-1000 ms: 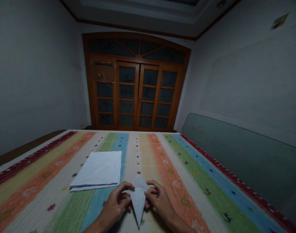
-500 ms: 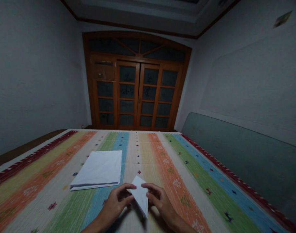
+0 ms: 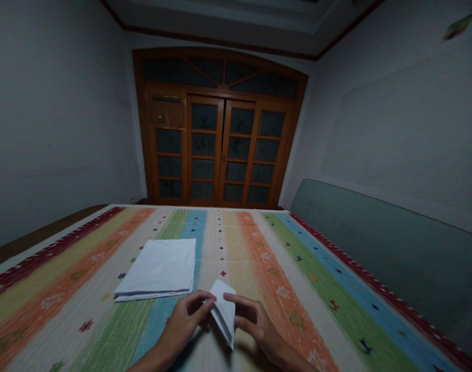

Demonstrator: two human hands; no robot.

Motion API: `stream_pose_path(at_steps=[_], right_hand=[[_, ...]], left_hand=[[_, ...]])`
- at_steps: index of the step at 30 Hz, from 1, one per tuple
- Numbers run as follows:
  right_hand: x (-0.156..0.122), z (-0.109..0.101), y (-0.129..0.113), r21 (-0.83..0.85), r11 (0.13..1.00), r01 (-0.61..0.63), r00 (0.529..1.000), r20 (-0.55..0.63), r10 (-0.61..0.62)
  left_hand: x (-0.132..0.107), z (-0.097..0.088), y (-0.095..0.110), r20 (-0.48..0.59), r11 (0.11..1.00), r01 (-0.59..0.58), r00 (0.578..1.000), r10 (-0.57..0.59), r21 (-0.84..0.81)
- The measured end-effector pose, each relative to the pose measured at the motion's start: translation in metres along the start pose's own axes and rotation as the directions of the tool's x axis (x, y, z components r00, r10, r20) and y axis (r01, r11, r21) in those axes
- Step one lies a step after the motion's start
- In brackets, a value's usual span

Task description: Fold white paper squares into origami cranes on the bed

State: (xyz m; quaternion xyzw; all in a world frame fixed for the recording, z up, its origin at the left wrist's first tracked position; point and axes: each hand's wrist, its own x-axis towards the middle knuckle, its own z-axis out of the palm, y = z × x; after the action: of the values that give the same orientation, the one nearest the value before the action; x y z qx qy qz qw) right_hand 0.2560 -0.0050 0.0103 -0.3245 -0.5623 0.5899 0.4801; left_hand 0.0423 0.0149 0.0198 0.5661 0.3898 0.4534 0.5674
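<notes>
A small folded white paper piece [image 3: 225, 310], pointed toward me, is lifted slightly over the striped cloth. My left hand [image 3: 184, 326] pinches its left edge with thumb and fingertips. My right hand [image 3: 255, 325] grips its right side, fingers curled over the top. Both hands sit at the near edge of the view, close together. A stack of flat white paper sheets [image 3: 158, 268] lies on the cloth just left of and beyond my left hand.
A colourful striped cloth [image 3: 298, 268] covers the wide surface. A grey-green padded board [image 3: 375, 243] runs along the right wall. Wooden glazed doors [image 3: 220, 150] stand at the far end. A dark wooden edge [image 3: 46, 232] shows at left.
The paper piece has turned from lying open and symmetric to a narrower, folded shape tilted on edge. Both hands shifted slightly closer around it.
</notes>
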Motion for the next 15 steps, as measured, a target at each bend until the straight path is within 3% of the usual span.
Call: stream_pose_path(at_steps=[7, 15], right_hand=[[0.007, 0.01, -0.003, -0.156, 0.988, 0.022, 0.994, -0.098, -0.037], [0.008, 0.015, -0.003, -0.156, 0.988, -0.002, 0.949, -0.311, -0.047]], left_hand=[[0.0, 0.002, -0.003, -0.058, 0.998, -0.048, 0.997, 0.051, 0.05], [-0.003, 0.007, -0.004, -0.079, 0.999, -0.034, 0.996, 0.033, -0.003]])
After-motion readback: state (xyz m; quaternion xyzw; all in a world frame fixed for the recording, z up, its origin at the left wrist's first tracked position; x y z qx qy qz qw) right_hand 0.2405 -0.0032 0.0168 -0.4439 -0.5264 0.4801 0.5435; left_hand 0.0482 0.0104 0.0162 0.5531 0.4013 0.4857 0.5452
